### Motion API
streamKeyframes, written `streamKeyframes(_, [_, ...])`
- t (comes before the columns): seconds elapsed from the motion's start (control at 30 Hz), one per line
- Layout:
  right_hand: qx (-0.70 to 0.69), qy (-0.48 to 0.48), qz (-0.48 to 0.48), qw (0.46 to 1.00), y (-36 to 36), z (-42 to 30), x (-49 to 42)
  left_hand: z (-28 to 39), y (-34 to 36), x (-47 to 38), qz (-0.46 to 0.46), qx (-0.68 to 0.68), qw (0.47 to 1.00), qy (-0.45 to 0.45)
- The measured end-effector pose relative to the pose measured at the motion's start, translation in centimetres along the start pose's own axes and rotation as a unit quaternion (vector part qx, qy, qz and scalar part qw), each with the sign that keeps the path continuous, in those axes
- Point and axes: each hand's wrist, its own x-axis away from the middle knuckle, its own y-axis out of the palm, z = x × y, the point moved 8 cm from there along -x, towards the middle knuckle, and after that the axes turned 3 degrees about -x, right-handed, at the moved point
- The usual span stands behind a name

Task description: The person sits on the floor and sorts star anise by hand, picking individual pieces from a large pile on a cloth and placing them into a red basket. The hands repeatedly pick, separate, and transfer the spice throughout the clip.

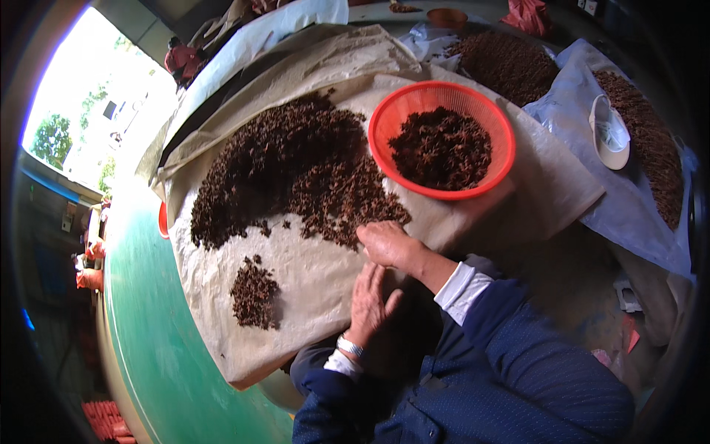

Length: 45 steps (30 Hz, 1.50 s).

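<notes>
A large heap of dried star anise (277,161) is spread over a beige sheet (310,283) that covers the work surface. My right hand (388,244) lies at the near right edge of the heap with its fingers curled; whether anything is between them is hidden. My left hand (367,302), a metal-banded watch on its wrist, rests at the sheet's near edge, fingers extended and holding nothing visible. Beyond my right hand stands a red plastic basket (444,191), partly filled with star anise (444,147). A small separate pile of star anise (255,294) sits on the left.
At the right, a white cap (610,133) lies on plastic sheeting (571,127) beside more brown heaps (507,64). A red bag (527,16) stands at the back. Someone in red (182,60) is far off at upper left, near the bright opening. Green floor (150,311) runs along the left.
</notes>
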Motion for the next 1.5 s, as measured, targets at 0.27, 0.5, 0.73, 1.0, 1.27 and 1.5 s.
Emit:
streamKeyframes(0.27, [0.011, 0.004, 0.015, 1.000, -0.3, 2.0, 2.2, 7.9, -0.8, 4.9, -0.029, 0.102, 0.993, 0.044])
streamKeyframes(0.5, [-0.020, -0.018, -0.039, 0.999, 3.9, 0.8, 6.6, 2.7, 6.7, 11.8, -0.156, 0.109, 0.982, -0.024])
streamKeyframes(0.73, [-0.073, -0.065, -0.033, 0.995, 8.0, -2.0, 13.3, -3.2, 17.5, 17.5, -0.268, 0.068, 0.961, -0.022])
streamKeyframes(1.0, [-0.241, -0.050, -0.191, 0.950, 3.4, -1.6, 15.2, -5.2, -5.1, 9.9, -0.074, 0.410, 0.878, -0.236])
streamKeyframes(1.27, [-0.713, -0.268, 0.230, 0.606, -30.0, -2.0, 20.4, -5.7, -38.1, 14.9, 0.367, 0.828, 0.425, 0.004])
streamKeyframes(1.5, [-0.704, -0.281, 0.306, 0.577, -35.8, -2.3, 25.1, 0.9, -46.6, 21.9, 0.461, 0.711, 0.518, 0.114])
